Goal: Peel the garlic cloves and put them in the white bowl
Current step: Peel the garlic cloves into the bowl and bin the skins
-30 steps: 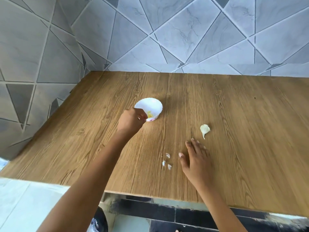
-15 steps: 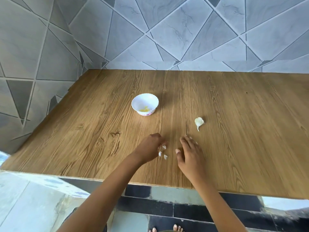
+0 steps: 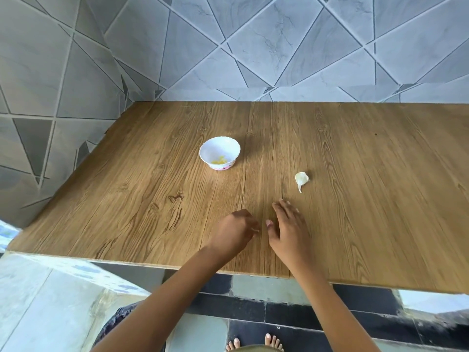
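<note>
Left hand (image 3: 232,231) lower centre, fingers curled, can't tell if gripping anything. Right hand (image 3: 289,231) flat beside it, below the clove (image 3: 301,179).

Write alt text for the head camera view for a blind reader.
A person's two hands rest near the front edge of a wooden table: the left hand curled, fingertips down, the right hand flat. Beyond them sit a garlic clove and a white bowl holding yellowish bits.

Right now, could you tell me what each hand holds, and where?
The left hand pinches something tiny and pale in its fingers, too small to identify; the right hand rests flat, empty.
</note>
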Demonstrator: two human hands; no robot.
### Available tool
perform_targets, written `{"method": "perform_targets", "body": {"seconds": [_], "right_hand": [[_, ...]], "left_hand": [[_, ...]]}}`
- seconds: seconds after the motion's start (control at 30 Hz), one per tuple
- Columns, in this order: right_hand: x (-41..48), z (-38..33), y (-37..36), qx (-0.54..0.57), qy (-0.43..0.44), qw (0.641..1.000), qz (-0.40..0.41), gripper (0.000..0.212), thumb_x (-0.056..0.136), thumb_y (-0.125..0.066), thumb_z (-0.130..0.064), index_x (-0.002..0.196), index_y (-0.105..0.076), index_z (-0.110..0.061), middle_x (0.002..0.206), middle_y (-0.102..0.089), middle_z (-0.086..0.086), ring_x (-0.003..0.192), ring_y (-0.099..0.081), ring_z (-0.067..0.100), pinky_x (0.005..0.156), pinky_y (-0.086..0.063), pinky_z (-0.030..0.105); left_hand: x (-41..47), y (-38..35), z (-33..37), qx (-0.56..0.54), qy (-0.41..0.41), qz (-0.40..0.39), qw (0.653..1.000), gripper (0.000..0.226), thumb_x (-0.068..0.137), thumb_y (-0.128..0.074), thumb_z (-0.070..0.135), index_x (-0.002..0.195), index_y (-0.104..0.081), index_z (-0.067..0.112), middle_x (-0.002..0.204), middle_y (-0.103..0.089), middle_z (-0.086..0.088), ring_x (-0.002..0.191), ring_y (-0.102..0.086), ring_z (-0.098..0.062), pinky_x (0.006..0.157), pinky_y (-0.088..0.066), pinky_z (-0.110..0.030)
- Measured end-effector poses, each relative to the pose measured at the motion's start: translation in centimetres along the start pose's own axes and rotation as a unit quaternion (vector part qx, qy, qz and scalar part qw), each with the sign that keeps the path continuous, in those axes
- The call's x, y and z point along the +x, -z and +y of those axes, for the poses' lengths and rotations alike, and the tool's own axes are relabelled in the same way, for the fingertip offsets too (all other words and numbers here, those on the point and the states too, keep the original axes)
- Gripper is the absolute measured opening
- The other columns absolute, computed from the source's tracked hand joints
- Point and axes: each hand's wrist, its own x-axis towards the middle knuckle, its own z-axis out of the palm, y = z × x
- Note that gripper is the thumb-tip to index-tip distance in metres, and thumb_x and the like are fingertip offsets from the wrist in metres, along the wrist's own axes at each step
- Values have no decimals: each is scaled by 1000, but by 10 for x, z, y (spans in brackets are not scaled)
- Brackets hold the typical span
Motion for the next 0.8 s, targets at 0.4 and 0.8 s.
{"method": "perform_targets", "body": {"seconds": [0.4,0.8], "right_hand": [[6,-22,37,527,-193,826,-56,29,99,-46,-27,123,-57,-15,123,-61,-5,110,-58,-1,92,-45,12],[33,-55,54,804,-443,395,-41,54,94,-37,-3,45,-59,-8,42,-52,-1,38,-51,6,40,-44,15]], "left_hand": [[21,26,0,-124,98,14,987,12,79,-69,2,86,-76,10,83,-73,-3,64,-57,1,68,-46,-11],[36,40,34,-75,-59,-12,995,33,75,-54,-3,94,-76,14,88,-75,-1,81,-70,-17,74,-55,-34]]}}
